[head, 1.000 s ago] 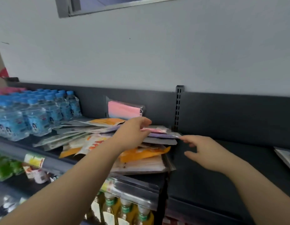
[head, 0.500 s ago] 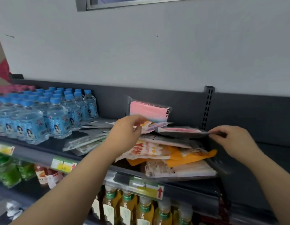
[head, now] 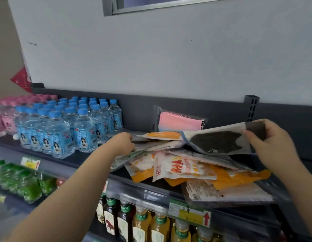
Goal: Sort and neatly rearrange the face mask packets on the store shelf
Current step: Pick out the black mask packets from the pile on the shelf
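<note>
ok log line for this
right hand grips black mask packet above packet pile; left hand at pile's left edge; pink mask packet against back panel

Dark grey shelf point(head: 85, 158), top tier. Far left: pink-capped bottles point(head: 5, 117), then blue-capped water bottles point(head: 67, 124) standing in tight rows. Right of them is a loose pile of mask packets point(head: 185, 168), orange, white and clear, overlapping, the lowest reaching the front edge. Pink mask packet point(head: 179, 121) upright behind the pile, against the back panel point(head: 137, 110). Price tag point(head: 190, 213) on the front rail.
</note>
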